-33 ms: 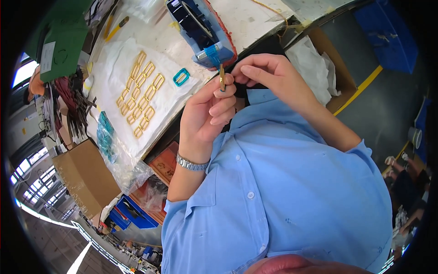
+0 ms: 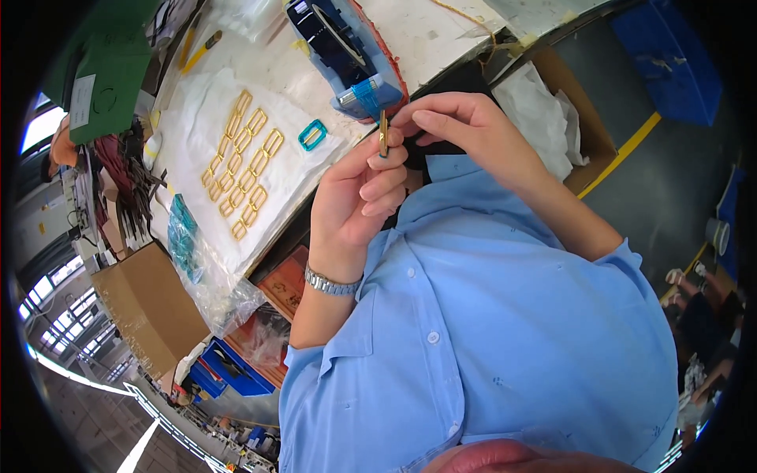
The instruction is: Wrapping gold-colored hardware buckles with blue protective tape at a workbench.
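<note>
My left hand (image 2: 355,189), with a metal watch on its wrist, pinches a gold-coloured buckle (image 2: 384,134) seen edge-on, a bit of blue at its lower end. My right hand (image 2: 465,122) is closed, its fingertips beside the buckle's upper part; whatever they may hold is hidden. Just beyond the hands stands a tape dispenser (image 2: 377,65) with blue film (image 2: 366,94) at its front. Left of it, a buckle covered in blue film (image 2: 312,135) lies on a white sheet (image 2: 292,177). Several gold rectangular buckles (image 2: 259,162) lie in rows on that sheet.
A yellow-handled cutter (image 2: 203,51) lies at the table's far left. Plastic bags with blue film (image 2: 183,236) hang over the left edge above a cardboard box (image 2: 150,307). An open carton (image 2: 579,110) and a blue bin (image 2: 670,59) stand at right.
My right hand has shifted slightly left, its fingertips closer to the buckle. My left hand keeps its hold almost unmoved.
</note>
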`<state>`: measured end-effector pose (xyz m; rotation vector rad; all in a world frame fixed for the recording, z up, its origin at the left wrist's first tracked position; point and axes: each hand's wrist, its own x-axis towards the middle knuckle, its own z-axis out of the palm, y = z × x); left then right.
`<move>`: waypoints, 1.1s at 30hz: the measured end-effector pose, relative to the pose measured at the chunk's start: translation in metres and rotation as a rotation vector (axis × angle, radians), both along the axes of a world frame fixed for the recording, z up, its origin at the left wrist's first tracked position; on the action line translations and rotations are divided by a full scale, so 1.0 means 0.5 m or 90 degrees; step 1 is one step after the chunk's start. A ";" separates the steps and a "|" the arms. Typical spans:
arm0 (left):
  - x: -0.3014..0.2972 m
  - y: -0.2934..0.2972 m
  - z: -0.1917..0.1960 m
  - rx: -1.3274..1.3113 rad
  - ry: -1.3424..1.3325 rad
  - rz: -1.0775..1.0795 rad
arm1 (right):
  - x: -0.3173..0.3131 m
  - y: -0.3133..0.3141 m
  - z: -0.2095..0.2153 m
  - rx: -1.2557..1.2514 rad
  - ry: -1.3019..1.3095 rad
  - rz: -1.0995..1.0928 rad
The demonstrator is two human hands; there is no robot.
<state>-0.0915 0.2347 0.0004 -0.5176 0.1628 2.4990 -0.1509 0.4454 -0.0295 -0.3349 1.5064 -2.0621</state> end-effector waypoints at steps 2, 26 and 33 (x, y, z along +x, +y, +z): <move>-0.002 0.004 0.006 0.040 -0.072 0.024 | -0.008 -0.011 -0.007 -0.032 -0.047 0.025; 0.008 0.025 0.027 0.214 -0.150 0.136 | -0.018 -0.065 -0.034 -0.301 -0.277 0.133; 0.007 0.021 0.038 0.232 -0.208 0.140 | -0.027 -0.062 -0.015 -0.217 -0.212 0.106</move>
